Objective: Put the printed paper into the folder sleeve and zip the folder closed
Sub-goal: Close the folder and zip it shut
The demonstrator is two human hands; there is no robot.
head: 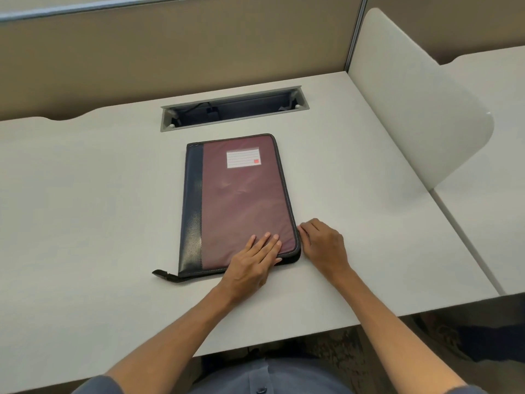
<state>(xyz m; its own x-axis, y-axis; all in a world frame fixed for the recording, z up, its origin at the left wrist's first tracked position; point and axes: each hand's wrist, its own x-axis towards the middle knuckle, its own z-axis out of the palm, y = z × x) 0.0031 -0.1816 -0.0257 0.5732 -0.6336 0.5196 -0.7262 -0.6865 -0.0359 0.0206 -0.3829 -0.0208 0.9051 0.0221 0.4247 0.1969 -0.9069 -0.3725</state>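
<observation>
A maroon folder (241,200) with a dark navy spine strip lies closed and flat on the white desk (85,209). A white label sits near its top. My left hand (252,263) presses flat on the folder's near right corner, fingers straight. My right hand (324,245) is at the folder's right edge near that corner, fingertips curled against the zipper track; whether they pinch a zipper pull is hidden. A black strap tab (164,275) sticks out from the folder's near left corner. No printed paper is in sight.
An open cable tray slot (233,112) is set into the desk just behind the folder. A white divider panel (412,109) stands along the desk's right side. A beige partition wall runs across the back. The desk's near edge is close to my body.
</observation>
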